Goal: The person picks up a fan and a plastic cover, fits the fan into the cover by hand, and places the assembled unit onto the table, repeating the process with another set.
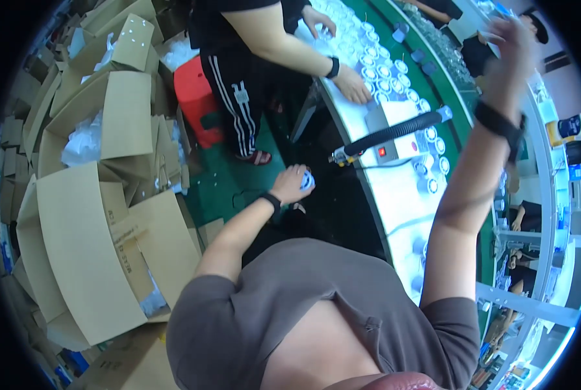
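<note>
The fingers of the left hand (292, 184) are curled tight around a small white and blue part (308, 180), which peeks out on the side of the fist nearest the tabletop (394, 195). The hand hangs low, just beside the tabletop's near edge, over a green floor (219, 188). A black band (271, 201) circles its wrist.

The right hand (516, 40) is raised high above the tabletop, blurred; its fingers look loosely spread and hold nothing that can be seen. A black band (498, 123) wraps that wrist too.

On the tabletop, between the two hands, sits a grey box with a red switch (394, 140), and a black ribbed hose (394, 132) lies across it. Beyond the box, rows of small round white parts (384, 71) cover the tabletop beside a green belt (446, 97).

Another person in black trousers with white stripes (235, 97) stands at the far end of the tabletop, one hand (354, 84) resting on the white parts. A red stool (196, 104) stands beside that person. Away from the tabletop, across the floor, open cardboard boxes (89, 227) are piled up.
</note>
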Motion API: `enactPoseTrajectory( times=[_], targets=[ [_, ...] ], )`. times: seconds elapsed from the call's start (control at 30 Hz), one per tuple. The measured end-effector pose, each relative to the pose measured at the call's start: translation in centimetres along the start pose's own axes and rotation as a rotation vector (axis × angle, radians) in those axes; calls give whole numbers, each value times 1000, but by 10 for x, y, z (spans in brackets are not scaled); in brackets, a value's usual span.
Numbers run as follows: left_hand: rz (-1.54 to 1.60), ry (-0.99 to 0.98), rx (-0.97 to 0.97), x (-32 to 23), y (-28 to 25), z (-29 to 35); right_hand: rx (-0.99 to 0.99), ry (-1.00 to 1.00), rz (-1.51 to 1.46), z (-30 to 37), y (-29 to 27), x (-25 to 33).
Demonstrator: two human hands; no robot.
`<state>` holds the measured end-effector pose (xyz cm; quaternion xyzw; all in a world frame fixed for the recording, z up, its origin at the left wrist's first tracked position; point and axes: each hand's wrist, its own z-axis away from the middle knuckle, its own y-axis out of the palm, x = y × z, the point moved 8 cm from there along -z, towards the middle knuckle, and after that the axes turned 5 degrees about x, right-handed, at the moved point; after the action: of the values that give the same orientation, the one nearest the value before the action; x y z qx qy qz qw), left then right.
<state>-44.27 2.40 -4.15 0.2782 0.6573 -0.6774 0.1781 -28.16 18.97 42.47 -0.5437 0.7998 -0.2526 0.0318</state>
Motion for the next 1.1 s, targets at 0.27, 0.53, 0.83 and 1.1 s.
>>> enactPoseTrajectory(
  times=[0.27, 0.53, 0.83, 1.1],
  targets=[
    [698, -707, -374, 133, 14, 106, 1109, 740, 516, 91, 289, -226],
    [1729, -733, -620, 115, -13, 150, 1330, 604, 671, 171, 409, -316],
    [1791, -720, -616, 77, -35, 114, 937, 812, 615, 154, 352, -305],
    [1948, -423, -330, 85, -56, 54, -177, 890, -1345, 1, 216, -214]
  ],
)
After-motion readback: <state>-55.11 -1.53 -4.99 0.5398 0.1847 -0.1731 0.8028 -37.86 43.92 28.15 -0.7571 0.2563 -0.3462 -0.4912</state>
